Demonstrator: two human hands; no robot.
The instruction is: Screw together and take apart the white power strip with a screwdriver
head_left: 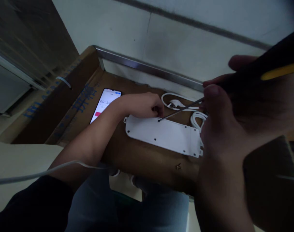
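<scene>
A white power strip (147, 129) lies underside up on the cardboard, with dark screw holes along its edges. My right hand (234, 106) is closed around the black and yellow handle of a screwdriver (183, 109). The screwdriver's tip meets a hole at the strip's far edge, with its shaft slanting up to the right. Just left of that tip, my left hand (145, 104) rests with curled fingers against the strip's far edge; its fingertips are partly hidden. Several small brass-coloured screws (178, 166) lie near the cardboard's front edge.
A phone (105, 100) showing a running timer lies left of the strip, partly behind my left forearm. The strip's white cord and plug (176, 103) lie behind it. A cardboard flap (72, 100) rises at the left, and a metal rail (147, 66) runs along the back.
</scene>
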